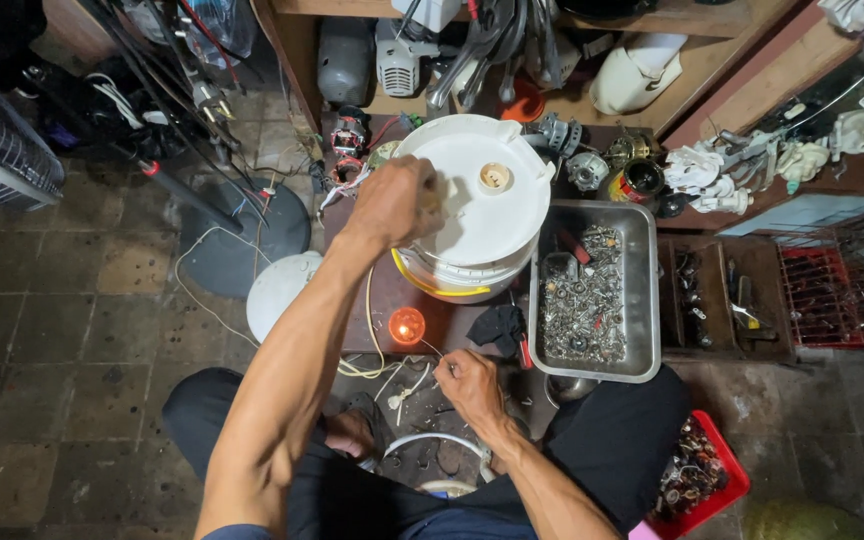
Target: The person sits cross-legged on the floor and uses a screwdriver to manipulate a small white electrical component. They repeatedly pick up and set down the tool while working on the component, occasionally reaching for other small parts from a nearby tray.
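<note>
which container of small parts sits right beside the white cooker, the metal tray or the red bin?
The metal tray: it lies against the white cooker on the bench, full of screws. The red bin sits lower, by the person's knee.

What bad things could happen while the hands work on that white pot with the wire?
The left hand presses on the white cooker's edge; it sits on a small crowded bench and might tip. The right hand pinches a thin wire beside a glowing orange lamp, so a shock seems possible. The metal tray of screws sits close and could get knocked.
</note>
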